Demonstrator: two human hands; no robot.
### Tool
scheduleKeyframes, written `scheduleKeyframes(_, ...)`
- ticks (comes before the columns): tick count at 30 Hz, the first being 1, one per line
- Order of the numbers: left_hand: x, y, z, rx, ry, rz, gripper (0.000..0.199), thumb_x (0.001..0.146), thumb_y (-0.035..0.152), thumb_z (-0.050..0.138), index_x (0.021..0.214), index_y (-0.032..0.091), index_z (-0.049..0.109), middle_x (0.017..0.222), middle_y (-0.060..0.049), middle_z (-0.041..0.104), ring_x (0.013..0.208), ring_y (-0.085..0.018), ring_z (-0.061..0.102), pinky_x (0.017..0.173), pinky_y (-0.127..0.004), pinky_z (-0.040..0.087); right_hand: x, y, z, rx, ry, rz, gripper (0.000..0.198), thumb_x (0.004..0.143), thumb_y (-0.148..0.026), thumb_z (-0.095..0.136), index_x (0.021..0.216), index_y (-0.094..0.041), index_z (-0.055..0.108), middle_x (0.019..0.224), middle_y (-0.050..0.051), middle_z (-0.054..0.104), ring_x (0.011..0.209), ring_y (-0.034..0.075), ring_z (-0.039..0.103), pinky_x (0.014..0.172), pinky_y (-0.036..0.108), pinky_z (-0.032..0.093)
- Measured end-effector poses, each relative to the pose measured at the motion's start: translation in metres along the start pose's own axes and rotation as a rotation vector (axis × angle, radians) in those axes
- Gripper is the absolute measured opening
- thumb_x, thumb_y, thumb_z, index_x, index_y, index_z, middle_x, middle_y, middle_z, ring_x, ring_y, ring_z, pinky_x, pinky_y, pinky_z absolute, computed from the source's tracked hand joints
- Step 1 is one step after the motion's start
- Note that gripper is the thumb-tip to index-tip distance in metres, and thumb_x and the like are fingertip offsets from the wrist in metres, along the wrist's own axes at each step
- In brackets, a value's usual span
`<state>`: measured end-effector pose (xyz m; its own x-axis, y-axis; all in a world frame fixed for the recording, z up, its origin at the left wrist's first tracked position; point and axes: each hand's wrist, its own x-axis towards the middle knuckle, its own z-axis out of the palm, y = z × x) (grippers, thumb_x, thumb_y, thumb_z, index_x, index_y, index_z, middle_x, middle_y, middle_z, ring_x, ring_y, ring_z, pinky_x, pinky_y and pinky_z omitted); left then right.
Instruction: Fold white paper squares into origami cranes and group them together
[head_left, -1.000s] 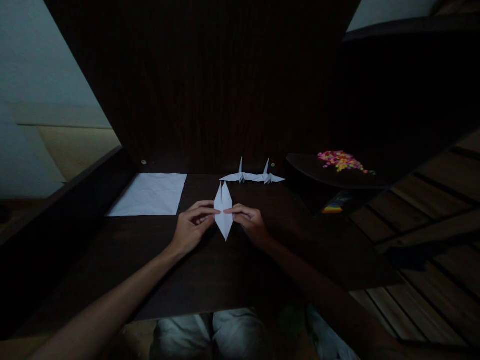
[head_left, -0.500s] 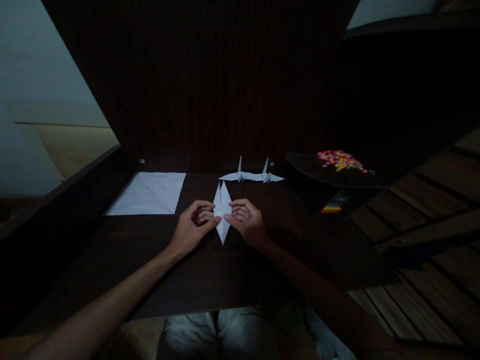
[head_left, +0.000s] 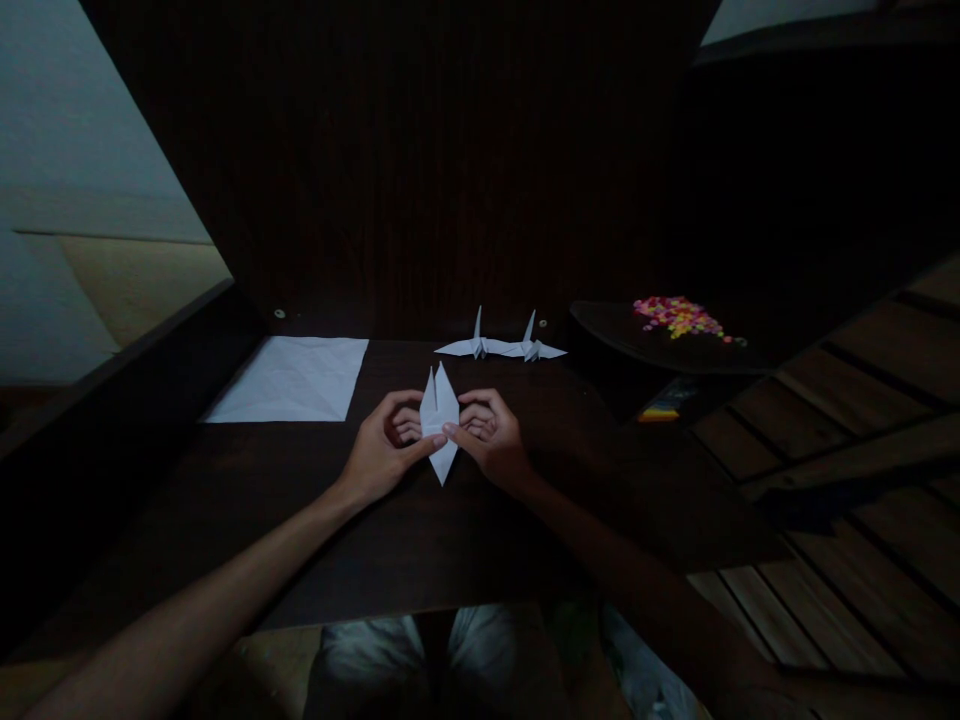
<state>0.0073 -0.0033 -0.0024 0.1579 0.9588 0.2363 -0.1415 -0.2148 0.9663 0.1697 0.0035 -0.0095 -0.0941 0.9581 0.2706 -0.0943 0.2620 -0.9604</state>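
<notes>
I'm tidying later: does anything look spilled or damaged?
Mildly: the small colorful pieces lie loose in a heap on the side shelf, a few straggling to the right, so they could be spilled. The folded paper shows no visible tear.

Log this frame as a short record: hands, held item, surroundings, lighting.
Left hand: thumb on the folded white paper
Right hand: thumb on the same paper
Held item: two points with a slit between them at the far end, one point at the near end
Behind it: two white paper cranes
Left side: white sheet, lying flat
Right side: small colourful pieces on a dark shelf
Lighting: dim
</notes>
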Motion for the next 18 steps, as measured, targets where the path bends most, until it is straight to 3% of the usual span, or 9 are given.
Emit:
scheduleKeyframes(8,0.0021,0.0043,-0.0017,0.01,-0.005,-0.081,0.037,0.066,0.026,0.078,0.095,0.014,0.06,0.077,-0.003,0.069,0.071,-0.015,0.066,0.067,-0.028,0.055,-0.0005,-0.0011,-0.0016,-0.043,0.008,-0.048,0.035,0.068,-0.028,0.073,0.093,-0.021,0.05,0.065,-0.005,0.057,0.059,0.01,0.058,0.056,0.023,0.048)
scheduleKeyframes(18,-0.0026,0.0081,0.0038,0.098,0.06,0.058,0.037,0.066,0.026,0.077,0.097,0.014,0.062,0.076,-0.003,0.07,0.069,-0.016,0.067,0.065,-0.028,0.056,0.0027,0.0019,-0.0015,0.033,-0.017,0.009,0.039,0.067,-0.035,0.074,0.087,-0.023,0.043,0.062,-0.006,0.058,0.05,0.01,0.057,0.051,0.024,0.047)
